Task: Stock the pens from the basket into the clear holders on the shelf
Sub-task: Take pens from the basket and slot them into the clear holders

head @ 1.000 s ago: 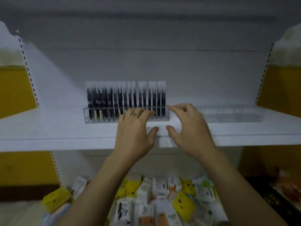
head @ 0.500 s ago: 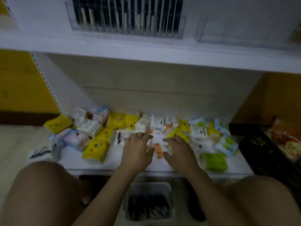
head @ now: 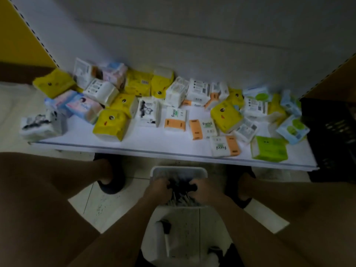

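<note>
A white basket (head: 178,170) stands on the floor between my feet, below the low shelf's front edge. It holds a dark bundle of pens (head: 181,186). My left hand (head: 158,191) reaches into the basket's left side and my right hand (head: 204,190) into its right side. Both have their fingers curled round the pens. The clear holders on the upper shelf are out of view.
The low white shelf (head: 163,146) carries several tissue packs (head: 110,125) in yellow, white, orange and green. A black crate (head: 335,135) sits at the right. My knees flank the basket, with tiled floor (head: 100,207) beneath.
My view dropped from the upper shelf with the holders down to the floor. Both hands left the holder, passed the low shelf and sank into the basket onto the pens.
</note>
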Available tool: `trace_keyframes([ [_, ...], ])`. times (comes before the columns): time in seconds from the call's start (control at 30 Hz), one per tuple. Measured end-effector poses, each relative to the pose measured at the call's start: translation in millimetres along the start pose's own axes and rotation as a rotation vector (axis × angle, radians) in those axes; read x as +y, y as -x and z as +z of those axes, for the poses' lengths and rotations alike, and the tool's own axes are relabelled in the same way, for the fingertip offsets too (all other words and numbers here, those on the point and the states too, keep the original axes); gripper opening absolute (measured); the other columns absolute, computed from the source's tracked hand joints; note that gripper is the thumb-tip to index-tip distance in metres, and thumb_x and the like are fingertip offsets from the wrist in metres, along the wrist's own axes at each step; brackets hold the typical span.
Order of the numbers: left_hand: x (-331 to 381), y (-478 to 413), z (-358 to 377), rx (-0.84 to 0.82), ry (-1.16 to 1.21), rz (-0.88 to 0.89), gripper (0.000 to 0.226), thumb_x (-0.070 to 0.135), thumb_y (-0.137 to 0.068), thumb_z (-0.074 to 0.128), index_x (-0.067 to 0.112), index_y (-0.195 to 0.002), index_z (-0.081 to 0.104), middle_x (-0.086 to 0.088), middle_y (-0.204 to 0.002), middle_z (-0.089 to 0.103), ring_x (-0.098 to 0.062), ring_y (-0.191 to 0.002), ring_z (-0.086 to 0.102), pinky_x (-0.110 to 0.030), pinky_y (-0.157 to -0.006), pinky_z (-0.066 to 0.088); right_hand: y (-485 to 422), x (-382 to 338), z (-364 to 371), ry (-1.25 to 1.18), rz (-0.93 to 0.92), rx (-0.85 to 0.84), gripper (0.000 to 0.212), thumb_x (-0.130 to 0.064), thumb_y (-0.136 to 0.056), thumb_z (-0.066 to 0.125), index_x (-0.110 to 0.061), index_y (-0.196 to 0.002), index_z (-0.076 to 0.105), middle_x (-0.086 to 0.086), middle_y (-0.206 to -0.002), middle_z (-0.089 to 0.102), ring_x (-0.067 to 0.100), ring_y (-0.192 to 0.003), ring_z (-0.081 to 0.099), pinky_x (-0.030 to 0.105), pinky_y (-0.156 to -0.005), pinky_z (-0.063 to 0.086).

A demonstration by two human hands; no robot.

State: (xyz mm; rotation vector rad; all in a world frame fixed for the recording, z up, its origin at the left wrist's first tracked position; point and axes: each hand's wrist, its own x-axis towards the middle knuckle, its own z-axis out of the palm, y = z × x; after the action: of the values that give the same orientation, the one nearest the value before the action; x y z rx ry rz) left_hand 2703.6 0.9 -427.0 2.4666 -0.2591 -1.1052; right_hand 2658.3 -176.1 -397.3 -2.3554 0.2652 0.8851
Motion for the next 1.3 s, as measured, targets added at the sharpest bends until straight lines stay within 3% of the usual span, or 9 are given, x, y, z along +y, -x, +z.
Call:
trace_keyframes([
  [0.07,-2,-14,12,-0.071,0.001,-0.011,0.053,0.062,-0.09,0.039,0.022,-0.12,0.058,-0.006,-0.126,0.058,-0.026,-0.122,0.049,-0.038,-0.111,0.03,-11,11,9,-0.021,0.034,-0.03,0.035,-0.023,-0.096,0.055,-0.009,-0.128,0.055,0.012,-0.122,0.061,0.02,-0.097,0.058,0.022,-0.076,0.05],
  [0.2,-4,-43,32,-0.145,0.08,-0.043,0.037,0.019,-0.097,0.048,0.016,-0.134,0.051,-0.007,-0.136,0.053,-0.023,-0.124,0.049,-0.024,-0.1,0.036,-27,30,15,-0.089,0.113,-0.102,0.04,-0.016,-0.096,0.056,-0.004,-0.134,0.048,0.015,-0.13,0.055,0.027,-0.112,0.056,0.03,-0.092,0.048],
  [0.43,-28,-66,63,-0.305,0.015,-0.038,0.032,0.014,-0.099,0.043,0.001,-0.115,0.067,-0.013,-0.123,0.063,-0.027,-0.111,0.057,-0.031,-0.094,0.045,-45,59,17,-0.218,0.344,-0.094,0.028,-0.02,-0.091,0.057,0.006,-0.1,0.064,0.027,-0.107,0.063,0.033,-0.093,0.063,0.032,-0.069,0.046],
  [0.57,-23,-73,60,-0.302,-0.025,-0.036,0.026,0.015,-0.096,0.049,0.0,-0.111,0.065,-0.015,-0.109,0.065,-0.028,-0.098,0.06,-0.031,-0.082,0.047,-57,48,34,-0.261,0.385,-0.084,0.013,-0.006,-0.09,0.054,0.003,-0.088,0.063,0.025,-0.12,0.06,0.037,-0.113,0.057,0.038,-0.087,0.05],
  [0.73,-27,-72,68,-0.318,-0.078,-0.068,0.027,0.022,-0.096,0.049,0.007,-0.116,0.059,-0.012,-0.105,0.065,-0.028,-0.1,0.061,-0.033,-0.079,0.05,-68,28,59,-0.33,0.357,-0.134,0.027,-0.011,-0.094,0.054,-0.006,-0.12,0.063,0.012,-0.107,0.062,0.026,-0.096,0.06,0.03,-0.077,0.05],
  [0.83,-25,-75,64,-0.295,-0.015,-0.111,0.026,0.025,-0.095,0.051,0.006,-0.108,0.062,-0.009,-0.094,0.064,-0.027,-0.095,0.063,-0.032,-0.074,0.052,-65,29,67,-0.273,0.329,-0.106,0.028,-0.016,-0.096,0.055,-0.007,-0.121,0.062,0.009,-0.118,0.062,0.024,-0.107,0.059,0.017,-0.068,0.044],
  [1.07,-13,-71,48,-0.046,0.417,-0.244,0.031,0.009,-0.089,0.057,0.011,-0.059,0.048,-0.007,-0.059,0.049,-0.021,-0.061,0.05,-0.024,-0.052,0.038,-66,46,77,-0.1,0.279,-0.043,0.013,-0.018,-0.095,0.055,-0.011,-0.098,0.065,0.008,-0.099,0.063,0.027,-0.1,0.06,0.024,-0.067,0.041],
  [1.17,-5,-64,38,0.014,0.585,-0.205,0.007,0.009,-0.089,0.053,0.01,-0.083,0.054,-0.008,-0.079,0.06,-0.021,-0.078,0.06,-0.027,-0.063,0.051,-75,45,80,0.029,0.204,-0.012,0.024,-0.02,-0.095,0.054,-0.013,-0.115,0.064,0.01,-0.117,0.054,0.029,-0.11,0.054,0.026,-0.08,0.047],
  [1.3,-3,-43,20,0.015,0.752,-0.166,0.029,0.002,-0.092,0.051,0.022,-0.113,0.049,-0.003,-0.101,0.06,-0.019,-0.093,0.061,-0.021,-0.071,0.054,-85,35,82,0.227,0.146,-0.122,0.036,-0.025,-0.097,0.049,-0.016,-0.131,0.057,0.014,-0.137,0.042,0.031,-0.124,0.042,0.039,-0.101,0.042],
])
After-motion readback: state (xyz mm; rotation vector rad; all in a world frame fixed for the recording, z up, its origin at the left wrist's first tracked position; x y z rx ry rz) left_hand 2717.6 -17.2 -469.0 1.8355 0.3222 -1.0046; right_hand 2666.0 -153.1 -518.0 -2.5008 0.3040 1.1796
